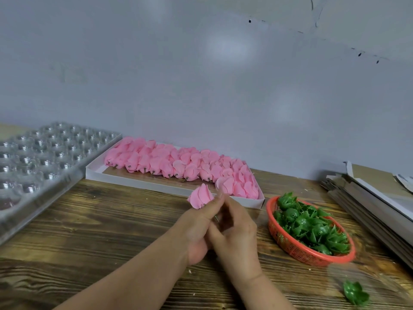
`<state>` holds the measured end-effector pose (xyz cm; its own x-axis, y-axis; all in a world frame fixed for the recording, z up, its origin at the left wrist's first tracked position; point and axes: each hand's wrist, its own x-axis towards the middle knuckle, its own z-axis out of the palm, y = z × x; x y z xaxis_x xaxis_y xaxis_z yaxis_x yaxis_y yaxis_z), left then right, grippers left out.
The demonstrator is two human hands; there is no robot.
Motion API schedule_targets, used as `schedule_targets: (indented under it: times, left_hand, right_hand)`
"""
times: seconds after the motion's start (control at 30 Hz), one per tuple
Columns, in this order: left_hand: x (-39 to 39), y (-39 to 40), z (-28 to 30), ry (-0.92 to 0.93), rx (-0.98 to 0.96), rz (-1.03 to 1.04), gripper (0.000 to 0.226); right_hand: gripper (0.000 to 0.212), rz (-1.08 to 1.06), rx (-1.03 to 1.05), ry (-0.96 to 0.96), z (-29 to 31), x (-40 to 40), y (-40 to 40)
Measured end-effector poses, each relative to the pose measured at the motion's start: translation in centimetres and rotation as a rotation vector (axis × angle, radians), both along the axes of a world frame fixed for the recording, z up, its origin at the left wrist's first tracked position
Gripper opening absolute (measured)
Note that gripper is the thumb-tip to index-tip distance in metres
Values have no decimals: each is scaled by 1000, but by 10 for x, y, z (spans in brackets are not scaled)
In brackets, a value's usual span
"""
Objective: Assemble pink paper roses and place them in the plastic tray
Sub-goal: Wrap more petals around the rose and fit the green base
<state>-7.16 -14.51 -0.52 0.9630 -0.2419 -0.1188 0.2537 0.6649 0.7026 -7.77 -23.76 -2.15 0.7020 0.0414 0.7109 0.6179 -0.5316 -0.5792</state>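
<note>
A dark, heavily grained wooden table point(93, 222) fills the near half of the view, backed by a plain pale wall point(201, 74). At the far left a clear plastic tray point(38, 157) is laid, moulded into rows of round, ribbed cups that catch the light. To its right, along the far edge, a shallow white cardboard box point(143, 183) is packed with rows of soft pink paper rose heads point(178, 163), their petals rounded and overlapping, short dark stubs showing at the bases. At the far right a stack of flat grey cardboard sheets point(368, 200) is seen. Just near of it, an orange plastic mesh basket point(297, 249), oval in outline, is heaped with glossy green plastic calyxes point(312, 229) with pointed, jagged sepals. One loose green calyx point(355, 295) lies on the table at the near right, blurred.

Over the middle of the table the two hands are brought together, touching. A single pink paper rose point(201, 196) is pinched at its base by the curled fingers of the left hand point(201, 229), held above the table just near of the box. The right hand point(237, 233) is curled against the left; a thin green sliver shows between them, but what is gripped cannot be told.
</note>
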Motion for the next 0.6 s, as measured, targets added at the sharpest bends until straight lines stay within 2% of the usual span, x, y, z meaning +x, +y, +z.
schedule_targets:
  times: [0.13,0.27,0.33,0.4,0.43,0.53,0.6]
  left_hand:
    - [-2,-1,2,59,-24,-61,28]
    - [-5,2,5,10,23,-90,24]
    - [-5,5,6,-35,52,-118,25]
    - [-4,9,5,-95,91,-124,29]
    - [-3,10,3,-128,117,-118,35]
    - [-2,14,3,-206,177,-95,53]
    - [-2,16,3,-243,195,-90,41]
  right_hand:
    - [16,-48,-33,-75,1,1,-1]
    - [17,-38,46,-14,1,0,2]
    - [21,31,146,107,3,-1,3]
    - [14,163,257,259,6,-1,2]
    - [7,252,323,338,7,-1,1]
    - [13,452,517,555,8,0,-2]
    - [17,560,644,680,7,1,-2]
